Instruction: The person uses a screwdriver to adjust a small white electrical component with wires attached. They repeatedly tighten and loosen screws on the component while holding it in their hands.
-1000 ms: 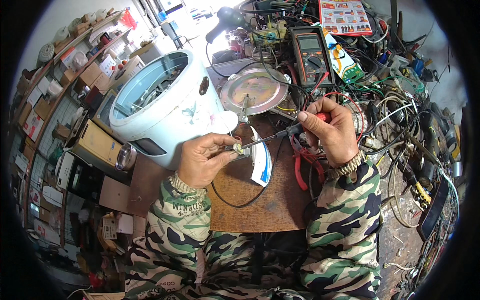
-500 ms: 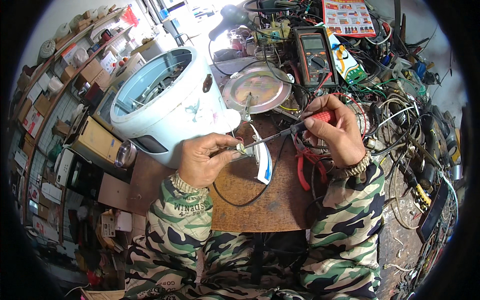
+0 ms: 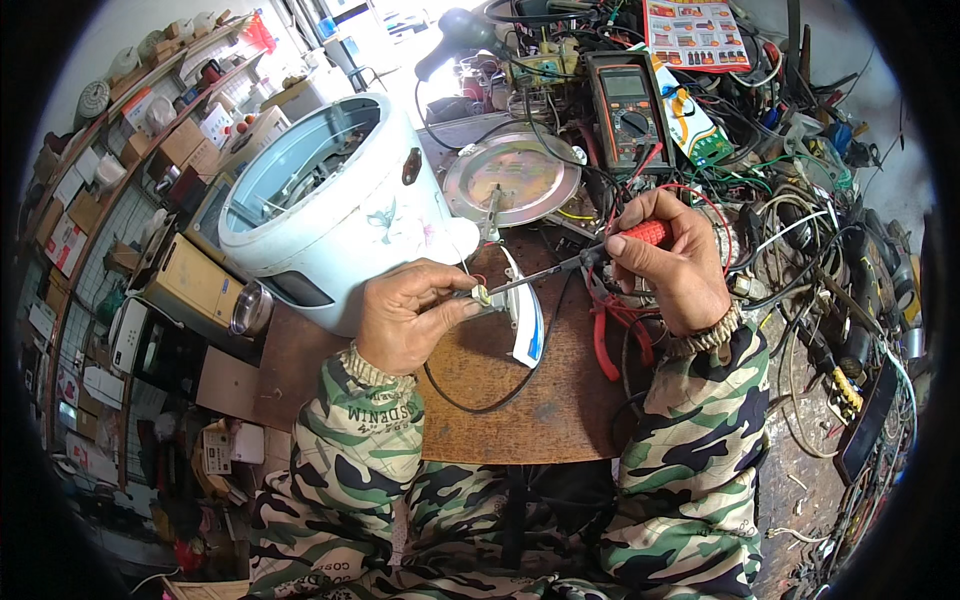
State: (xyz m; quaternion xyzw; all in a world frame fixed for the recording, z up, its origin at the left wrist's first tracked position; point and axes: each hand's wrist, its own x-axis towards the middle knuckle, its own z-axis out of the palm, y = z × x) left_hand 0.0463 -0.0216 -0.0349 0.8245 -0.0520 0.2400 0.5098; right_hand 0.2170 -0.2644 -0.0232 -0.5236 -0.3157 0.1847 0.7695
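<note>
My right hand [image 3: 672,262] is closed round the red handle of a screwdriver [image 3: 640,236]. Its dark shaft slopes down to the left, and the tip meets a small pale part [image 3: 482,295] pinched in my left hand [image 3: 415,305]. What exactly that part is stays too small to make out; my fingers cover some of it. Just right of it, a white and blue curved plastic piece [image 3: 528,325] is near the shaft. Behind my left hand a white cooker body [image 3: 345,235] lies tilted, its round opening facing up and showing metal inside.
A round metal plate [image 3: 520,185] lies beyond my hands. A multimeter [image 3: 628,115] leans at the back. Red-handled pliers [image 3: 605,345] and a black cable [image 3: 480,410] lie on the wooden bench [image 3: 490,440]. Tangled wires [image 3: 800,230] crowd the right; a metal bowl [image 3: 252,308] sits left.
Hardly anything differs. The head view has shifted very slightly, and both hands keep the same hold on the screwdriver and the small part.
</note>
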